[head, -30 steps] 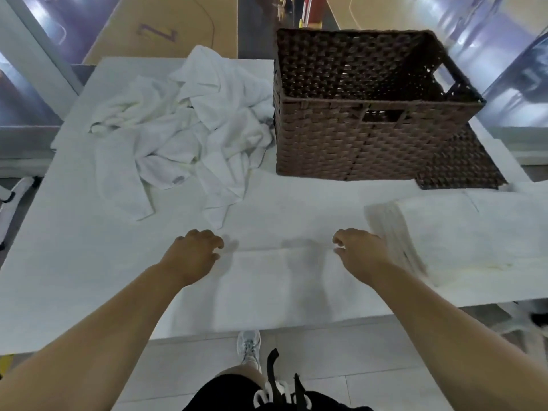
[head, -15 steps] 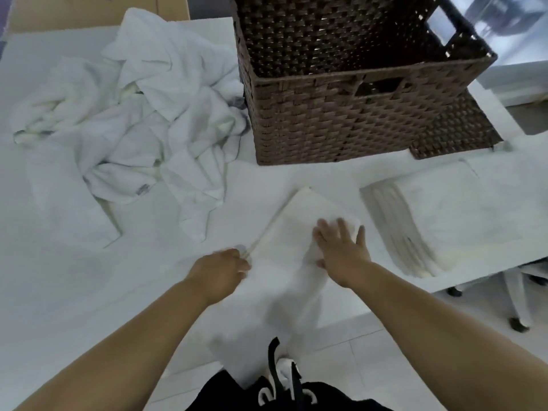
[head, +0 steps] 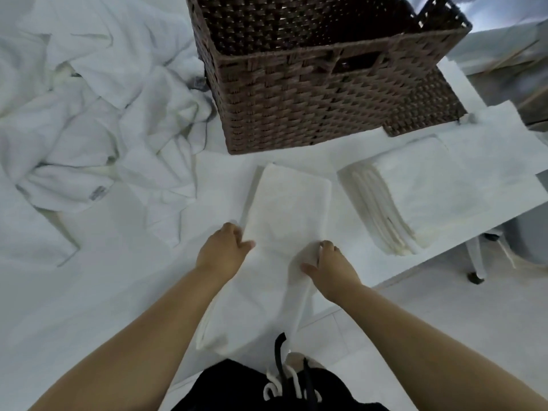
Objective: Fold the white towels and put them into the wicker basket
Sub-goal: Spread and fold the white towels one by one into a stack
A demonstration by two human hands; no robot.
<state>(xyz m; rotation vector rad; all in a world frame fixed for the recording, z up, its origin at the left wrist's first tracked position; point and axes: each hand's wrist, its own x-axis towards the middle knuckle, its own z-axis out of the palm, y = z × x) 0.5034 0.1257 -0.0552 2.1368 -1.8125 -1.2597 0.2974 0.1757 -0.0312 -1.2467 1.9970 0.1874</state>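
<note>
Holding the towel (head: 289, 203) at its near end, I have my left hand (head: 222, 252) pinching the left edge and my right hand (head: 329, 266) gripping a gathered bit of the right edge, fingers curled into the cloth on both sides. The towel is already doubled into a long strip on the table (head: 103, 292), its far end lying flat just in front of the basket (head: 311, 93), its near part spilling over the table edge toward my legs. Just to the right sits the stack (head: 415, 200) of folded towels, apart from the one I hold. To the left lies the heap (head: 98, 114) of unfolded towels, crumpled and touching the basket's left side.

This cloth looks soft and limp, light enough that it should lift with no effort, but I expect it to sag and slide wherever I am not holding it. It has no stiffness to keep a crease, so I judge the corners are the place to grip: pinch through all the layers at the near edge, or the lower ones may slip out of line. Terry clings to itself a little, which should help the layers stay put once pressed. The hanging part will likely drag on the table edge if pulled carelessly. The basket appears empty from here, though I cannot see its whole floor.
</note>
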